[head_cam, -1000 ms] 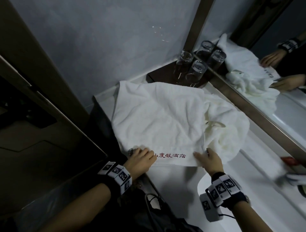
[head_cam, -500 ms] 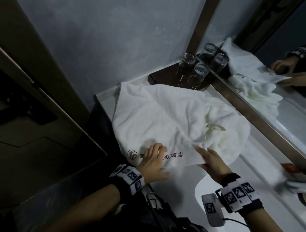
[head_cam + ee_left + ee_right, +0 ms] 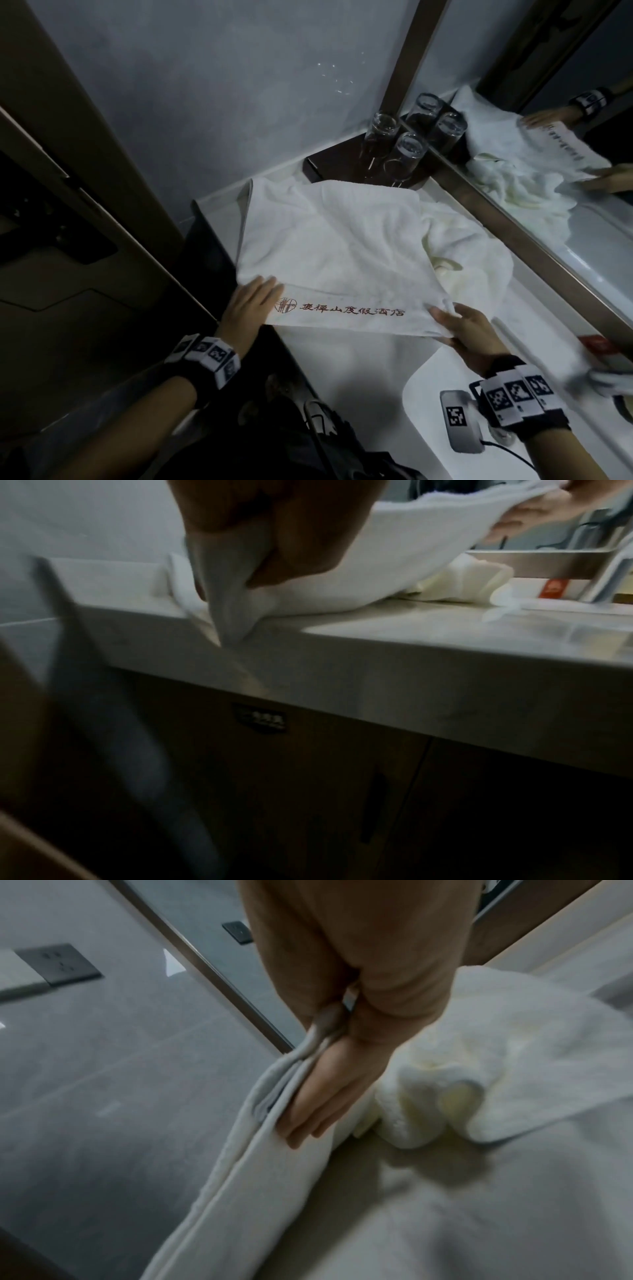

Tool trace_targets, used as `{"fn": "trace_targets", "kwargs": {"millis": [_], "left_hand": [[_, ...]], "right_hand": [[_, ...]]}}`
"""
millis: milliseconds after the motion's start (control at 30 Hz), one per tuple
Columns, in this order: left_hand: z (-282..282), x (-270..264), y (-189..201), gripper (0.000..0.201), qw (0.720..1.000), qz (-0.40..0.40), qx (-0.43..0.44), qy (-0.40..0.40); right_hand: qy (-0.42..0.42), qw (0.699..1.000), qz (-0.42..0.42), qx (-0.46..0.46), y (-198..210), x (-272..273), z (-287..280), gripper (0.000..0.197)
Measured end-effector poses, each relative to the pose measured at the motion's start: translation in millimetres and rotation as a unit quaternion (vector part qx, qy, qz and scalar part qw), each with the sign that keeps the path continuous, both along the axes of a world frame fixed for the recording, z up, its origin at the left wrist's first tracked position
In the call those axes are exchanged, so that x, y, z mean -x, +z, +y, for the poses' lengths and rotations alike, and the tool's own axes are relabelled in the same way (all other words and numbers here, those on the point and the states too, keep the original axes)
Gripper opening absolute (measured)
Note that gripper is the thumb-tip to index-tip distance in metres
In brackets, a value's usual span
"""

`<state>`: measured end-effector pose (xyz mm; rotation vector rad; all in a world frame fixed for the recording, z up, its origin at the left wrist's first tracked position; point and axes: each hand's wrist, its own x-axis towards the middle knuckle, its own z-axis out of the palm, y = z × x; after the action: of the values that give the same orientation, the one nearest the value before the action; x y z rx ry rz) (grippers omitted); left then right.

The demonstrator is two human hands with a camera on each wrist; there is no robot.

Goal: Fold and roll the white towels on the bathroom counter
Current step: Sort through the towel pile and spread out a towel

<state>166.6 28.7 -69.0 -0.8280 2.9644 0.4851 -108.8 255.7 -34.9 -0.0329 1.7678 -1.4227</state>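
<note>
Since the earlier frame both hands have slid apart along the near hem of the towel (image 3: 329,246), uncovering the whole line of red lettering (image 3: 342,310) between them. Left hand (image 3: 251,301): grasping; the left wrist view shows thumb and fingers pinching the near left corner of the towel, a peak of cloth hanging below the pinch just over the counter (image 3: 346,373) edge; palm down, wrist toward the person, fingers pointing away. Right hand (image 3: 467,330): grasping; the near right corner of the towel is caught between the thumb on top and the straight fingers (image 3: 308,1118) beneath, the doubled hem lifted off the counter; forearm reaching in from the lower right. Towel: spread over the counter beyond both hands, its near hem stretched between them. Second towel (image 3: 479,260): crumpled, cream-white, beyond and to the right of the right hand, partly under the first. Glasses (image 3: 394,144): two, upside down on a dark tray (image 3: 335,164), far beyond the hands beside the mirror (image 3: 548,154). Red packet (image 3: 594,342): right of the right hand.
</note>
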Motion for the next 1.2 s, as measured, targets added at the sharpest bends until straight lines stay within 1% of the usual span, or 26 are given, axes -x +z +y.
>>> {"fn": "trace_targets", "kwargs": {"millis": [67, 133, 167, 200, 233, 267, 300, 333, 367, 400, 467, 500, 533, 600, 667, 700, 767, 800, 833, 900, 933, 967, 1033, 1067, 1100, 1200], "left_hand": [[-11.5, -18.8, -14.4, 0.065, 0.999, -0.002, -0.030, 0.026], [-16.3, -35.0, -26.2, 0.057, 0.998, -0.004, -0.041, 0.048], [-16.0, -37.3, -33.1, 0.057, 0.996, 0.000, -0.069, 0.057], [-14.3, -37.3, -35.7, 0.054, 0.990, 0.004, -0.117, 0.082], [-12.9, -37.3, -35.3, 0.045, 0.973, 0.049, -0.168, 0.147], [-11.7, -40.9, -36.8, 0.035, 0.961, 0.087, -0.172, 0.201], [-10.3, -44.2, -33.8, 0.030, 0.940, 0.122, -0.194, 0.252], [-10.1, -46.7, -31.7, 0.031, 0.931, 0.149, -0.223, 0.249], [-9.0, -49.0, -29.2, 0.034, 0.932, 0.153, -0.227, 0.236], [-9.7, -52.6, -30.5, 0.037, 0.928, 0.168, -0.233, 0.237], [-14.8, -56.3, -26.7, 0.037, 0.916, 0.184, -0.238, 0.265], [-19.1, -54.9, -23.2, 0.036, 0.910, 0.179, -0.253, 0.276], [-24.7, -52.8, -19.8, 0.036, 0.900, 0.170, -0.287, 0.281], [-31.8, -49.0, -17.8, 0.044, 0.884, 0.154, -0.348, 0.273], [-33.9, -45.0, -19.4, 0.048, 0.871, 0.144, -0.376, 0.282], [-32.9, -43.3, -21.3, 0.045, 0.856, 0.149, -0.398, 0.293], [-30.8, -37.9, -23.1, 0.029, 0.802, 0.180, -0.449, 0.349], [-31.9, -35.2, -24.3, 0.023, 0.785, 0.185, -0.455, 0.378], [-34.2, -33.3, -25.9, 0.024, 0.772, 0.180, -0.461, 0.400], [-34.8, -29.7, -27.4, 0.031, 0.716, 0.180, -0.522, 0.427], [-35.0, -28.6, -28.3, 0.036, 0.705, 0.171, -0.537, 0.430], [-35.7, -27.2, -30.9, 0.038, 0.716, 0.154, -0.529, 0.429], [-36.7, -25.7, -32.4, 0.045, 0.768, 0.119, -0.475, 0.414], [-37.7, -24.5, -31.9, 0.049, 0.786, 0.106, -0.454, 0.405], [-38.1, -22.8, -30.7, 0.052, 0.797, 0.097, -0.445, 0.396], [-38.8, -18.4, -24.8, 0.051, 0.812, 0.068, -0.446, 0.370]], "right_hand": [[0.019, 0.999, -0.002, -0.041, -11.8, -3.1, 5.3, 0.018], [0.047, 0.996, -0.012, -0.080, -22.9, -8.6, 8.1, 0.016], [0.063, 0.992, -0.003, -0.109, -28.8, -11.2, 9.1, 0.016], [0.085, 0.985, 0.020, -0.146, -34.5, -13.3, 9.6, 0.018], [0.116, 0.975, 0.046, -0.186, -40.6, -14.4, 9.8, 0.021], [0.152, 0.962, 0.060, -0.217, -44.8, -16.3, 9.5, 0.023], [0.179, 0.953, 0.056, -0.237, -48.3, -18.3, 9.5, 0.023], [0.199, 0.947, 0.041, -0.248, -50.9, -20.2, 9.8, 0.023], [0.212, 0.942, 0.026, -0.259, -53.3, -22.1, 10.7, 0.024], [0.219, 0.939, 0.019, -0.265, -54.7, -23.4, 11.6, 0.025], [0.218, 0.940, 0.020, -0.261, -56.3, -25.4, 11.1, 0.026], [0.216, 0.942, 0.027, -0.257, -56.0, -26.2, 9.9, 0.025], [0.214, 0.942, 0.039, -0.255, -55.3, -26.6, 8.1, 0.024], [0.203, 0.945, 0.055, -0.252, -54.5, -26.7, 4.1, 0.024], [0.182, 0.951, 0.056, -0.245, -55.8, -26.0, 0.3, 0.027], [0.173, 0.952, 0.056, -0.245, -56.7, -25.8, -1.5, 0.029], [0.162, 0.952, 0.060, -0.252, -58.9, -25.3, -4.3, 0.029], [0.161, 0.951, 0.063, -0.257, -60.0, -25.4, -5.2, 0.028], [0.159, 0.949, 0.068, -0.262, -60.8, -26.0, -5.9, 0.028], [0.155, 0.946, 0.082, -0.272, -62.8, -27.2, -5.8, 0.031], [0.153, 0.944, 0.089, -0.277, -64.2, -27.9, -5.5, 0.033], [0.151, 0.943, 0.095, -0.280, -65.4, -28.8, -5.2, 0.034], [0.144, 0.943, 0.104, -0.282, -67.0, -31.5, -4.6, 0.035], [0.141, 0.943, 0.106, -0.282, -67.7, -32.7, -4.0, 0.035], [0.139, 0.943, 0.108, -0.284, -68.4, -33.6, -3.7, 0.037], [0.134, 0.945, 0.106, -0.279, -67.5, -35.7, -2.8, 0.040]]}}
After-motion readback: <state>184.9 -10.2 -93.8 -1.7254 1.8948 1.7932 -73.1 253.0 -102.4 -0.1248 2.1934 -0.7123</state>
